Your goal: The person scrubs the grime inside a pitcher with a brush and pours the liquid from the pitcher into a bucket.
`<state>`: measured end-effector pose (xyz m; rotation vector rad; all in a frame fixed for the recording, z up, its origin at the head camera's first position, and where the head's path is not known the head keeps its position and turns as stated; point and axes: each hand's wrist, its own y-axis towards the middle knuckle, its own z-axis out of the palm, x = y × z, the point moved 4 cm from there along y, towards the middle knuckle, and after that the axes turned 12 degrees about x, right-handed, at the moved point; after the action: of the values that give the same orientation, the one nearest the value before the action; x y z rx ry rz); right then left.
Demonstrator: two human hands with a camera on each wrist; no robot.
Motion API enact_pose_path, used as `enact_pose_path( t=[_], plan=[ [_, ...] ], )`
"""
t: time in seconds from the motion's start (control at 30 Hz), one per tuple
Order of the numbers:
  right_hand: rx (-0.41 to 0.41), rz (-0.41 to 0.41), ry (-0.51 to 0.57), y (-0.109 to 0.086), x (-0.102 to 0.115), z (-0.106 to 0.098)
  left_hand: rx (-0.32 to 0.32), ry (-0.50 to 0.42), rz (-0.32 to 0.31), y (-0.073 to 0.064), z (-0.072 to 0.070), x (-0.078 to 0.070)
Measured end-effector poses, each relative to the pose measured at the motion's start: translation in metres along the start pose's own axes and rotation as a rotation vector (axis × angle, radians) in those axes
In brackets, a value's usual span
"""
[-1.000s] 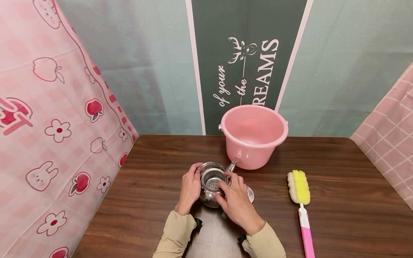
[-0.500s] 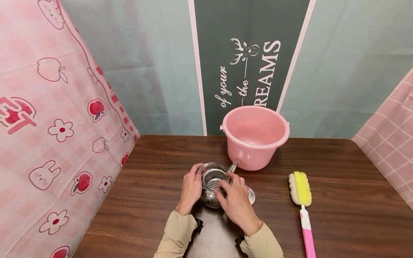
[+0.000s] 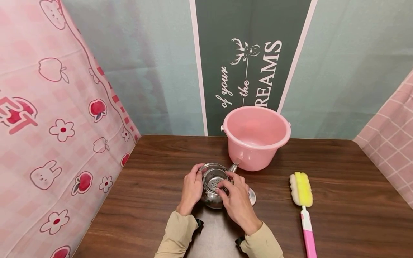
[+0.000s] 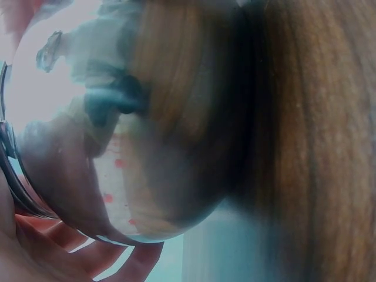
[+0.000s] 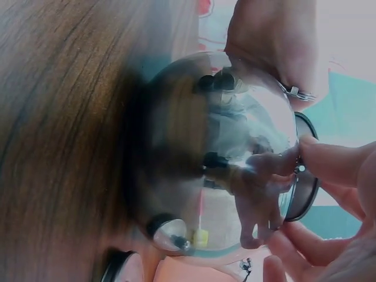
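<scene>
A shiny round steel teapot stands on the wooden table, its spout pointing towards the bucket. Its perforated strainer basket sits in the top opening, with the rim standing a little proud in the right wrist view. My left hand holds the pot's left side near the handle, fingers curled around it; the left wrist view shows them behind the metal body. With thumb and fingers my right hand pinches the strainer's rim. A round metal lid lies partly hidden behind that hand.
Just behind the teapot stands a pink bucket, close to the spout. To the right lies a sponge brush with a yellow and white head and a pink handle. Printed cloths hang around the table.
The hands keep nearly the same hold on the teapot and strainer. The whole head view has shifted slightly, and everything appears a little further right.
</scene>
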<state>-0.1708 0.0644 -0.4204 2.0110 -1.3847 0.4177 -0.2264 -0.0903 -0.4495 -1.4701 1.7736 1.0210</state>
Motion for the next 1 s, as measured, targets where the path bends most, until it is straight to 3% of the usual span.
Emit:
enact_pose_path(
  t=[0.2, 0.53, 1.0],
  plan=[
    [-0.05, -0.048, 0.0, 0.0, -0.001, -0.001, 0.008, 0.003, 0.007, 0.0, 0.001, -0.001],
    [-0.047, -0.056, 0.015, 0.0, 0.0, -0.005, 0.006, 0.005, 0.005, 0.0, 0.001, 0.0],
    [-0.108, -0.111, 0.007, 0.001, 0.002, -0.011, -0.005, 0.023, 0.0, 0.0, 0.001, 0.001]
  ],
)
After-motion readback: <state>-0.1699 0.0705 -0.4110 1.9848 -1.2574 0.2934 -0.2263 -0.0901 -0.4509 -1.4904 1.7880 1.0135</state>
